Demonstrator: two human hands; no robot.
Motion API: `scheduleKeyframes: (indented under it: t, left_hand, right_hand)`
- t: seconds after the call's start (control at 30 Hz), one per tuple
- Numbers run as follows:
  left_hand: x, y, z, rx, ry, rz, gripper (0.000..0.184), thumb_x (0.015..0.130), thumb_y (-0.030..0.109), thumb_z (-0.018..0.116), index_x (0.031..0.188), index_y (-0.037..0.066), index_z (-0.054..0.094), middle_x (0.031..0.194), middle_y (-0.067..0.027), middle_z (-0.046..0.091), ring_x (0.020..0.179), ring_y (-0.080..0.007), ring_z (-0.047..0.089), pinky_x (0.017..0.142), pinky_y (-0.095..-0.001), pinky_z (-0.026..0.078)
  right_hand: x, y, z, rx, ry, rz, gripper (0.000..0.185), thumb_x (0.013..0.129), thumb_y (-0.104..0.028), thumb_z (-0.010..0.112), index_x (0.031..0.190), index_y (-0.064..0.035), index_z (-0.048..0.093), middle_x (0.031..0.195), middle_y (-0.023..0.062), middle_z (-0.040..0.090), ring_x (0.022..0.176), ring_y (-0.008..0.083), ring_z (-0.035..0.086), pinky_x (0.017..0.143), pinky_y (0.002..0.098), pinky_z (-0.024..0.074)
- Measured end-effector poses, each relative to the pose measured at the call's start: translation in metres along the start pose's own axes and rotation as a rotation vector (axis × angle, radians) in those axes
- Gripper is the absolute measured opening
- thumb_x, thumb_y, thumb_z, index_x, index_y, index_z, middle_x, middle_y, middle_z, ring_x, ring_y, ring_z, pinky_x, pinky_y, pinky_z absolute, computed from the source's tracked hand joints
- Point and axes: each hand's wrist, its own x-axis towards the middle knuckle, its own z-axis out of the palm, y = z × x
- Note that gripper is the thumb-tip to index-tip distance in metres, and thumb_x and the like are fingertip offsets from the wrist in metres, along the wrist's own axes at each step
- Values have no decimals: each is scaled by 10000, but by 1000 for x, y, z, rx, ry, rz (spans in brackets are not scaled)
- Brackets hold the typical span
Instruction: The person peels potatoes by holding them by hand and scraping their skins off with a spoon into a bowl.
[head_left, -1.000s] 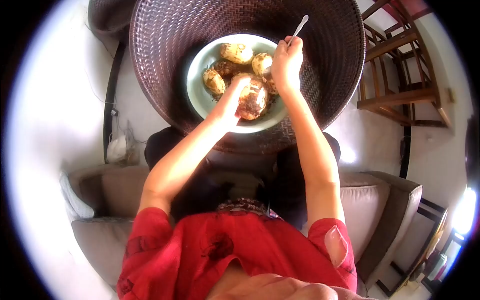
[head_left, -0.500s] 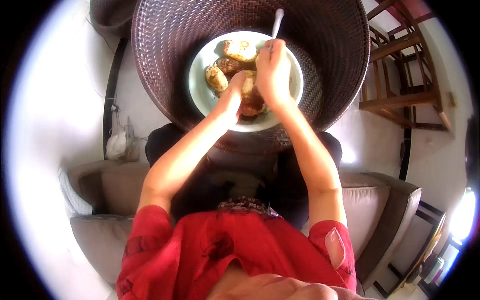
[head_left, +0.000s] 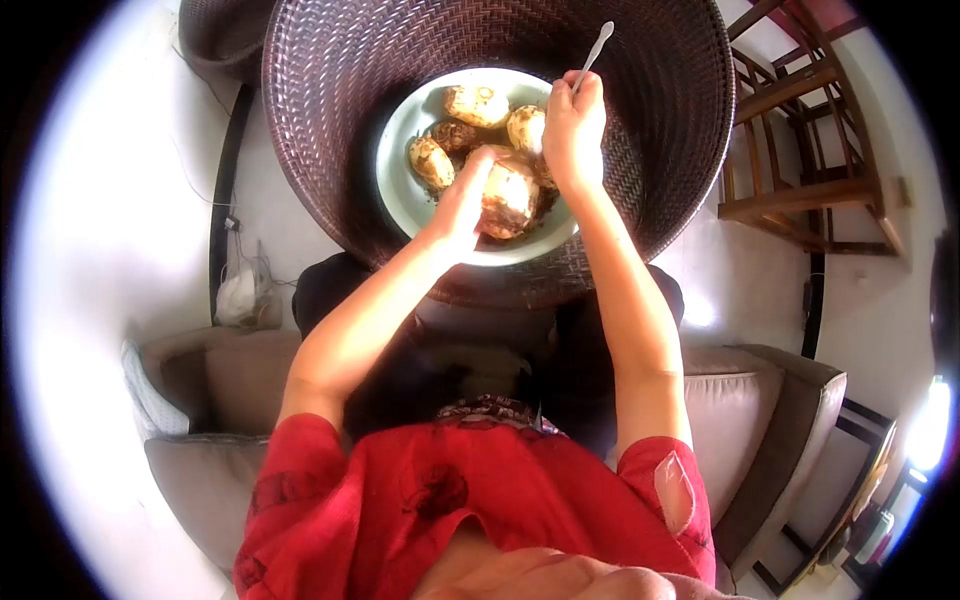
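Note:
My left hand (head_left: 462,210) is closed around a large, partly peeled taro (head_left: 508,195), cream-coloured with patches of dirty brown skin, held low in a pale green bowl (head_left: 396,205). In my right hand (head_left: 573,138) is a slim metal utensil (head_left: 598,45), probably a spoon; its handle points up and its working end is hidden by the hand. The right hand is apart from the held taro, over the bowl's right side. Several other taros lie in the bowl, among them a peeled one (head_left: 477,105) at the back and a brown unpeeled one (head_left: 454,135).
The bowl rests on a dark woven wicker basket or stand (head_left: 330,120) with high curved sides. A wooden chair frame (head_left: 800,205) stands at the right. Brown sofa cushions (head_left: 725,400) flank me, and a white bag with cables (head_left: 238,295) lies at the left.
My right hand has moved right and away from the held taro, with the utensil now tilted to the right. More of the taro in my left hand shows, as does another behind it.

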Motion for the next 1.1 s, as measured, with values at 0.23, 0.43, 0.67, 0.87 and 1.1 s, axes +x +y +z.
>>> scheduleKeyframes:
  t: [0.23,0.43,0.67,0.87,1.1]
  left_hand:
    - [3,10,-13,-378,-399,-72,675,921,572,480,1359,64,408,1290,-116,542,1188,-240,540,1004,-440,458]
    - [6,8,-12,-298,-207,-75,725,880,521,593,1368,49,340,1295,-154,502,1208,-261,512,1011,-487,476]
    - [-4,21,1,-333,-116,-122,516,920,365,590,1309,65,432,1239,-109,550,1140,-214,559,949,-434,504]
    - [4,9,-7,-70,-235,-1,336,937,321,550,1167,77,523,1142,-65,593,1057,-152,578,910,-342,488]
    - [3,13,-11,-191,-131,-154,522,911,437,522,1254,46,490,1169,-111,609,1087,-232,599,941,-417,505]
  right_hand:
    - [10,16,-13,1131,-68,650,119,887,2,472,813,-91,478,617,-44,387,505,70,344,458,228,299]
    - [-3,6,-7,1035,-140,663,112,893,-16,477,813,-94,471,605,-42,371,515,66,334,467,229,275]
    - [-10,-16,-7,743,-62,480,48,944,-91,471,905,-71,488,652,-42,412,540,55,365,476,219,300]
    - [4,-5,-7,276,17,318,105,979,-100,435,1002,0,458,792,115,557,610,162,553,520,293,454]
    - [-5,-11,-5,260,-15,225,91,961,-87,462,995,-4,474,790,120,567,642,171,580,554,272,459]
